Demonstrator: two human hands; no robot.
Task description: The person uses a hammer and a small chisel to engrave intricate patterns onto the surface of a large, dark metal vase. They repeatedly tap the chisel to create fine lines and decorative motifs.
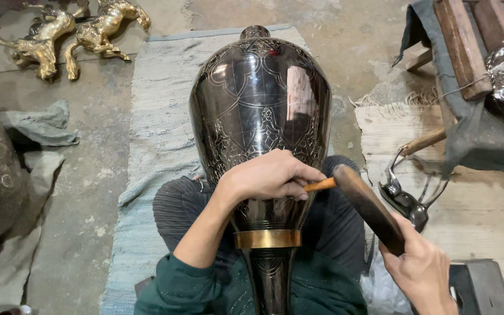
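Green sleeves (205,286) sit nearest, at the bottom edge, with a large dark engraved vase (261,111) lying across the person's lap, its mouth pointing away over a grey mat (153,134). On its lower body rests the left hand (266,178), fingers curled around a small orange-handled tool (320,185), probably a chisel. To the right, the right hand (421,268) grips a dark wooden mallet (368,207), its head just beside the tool's end. Far left stand golden horse figures (68,35).
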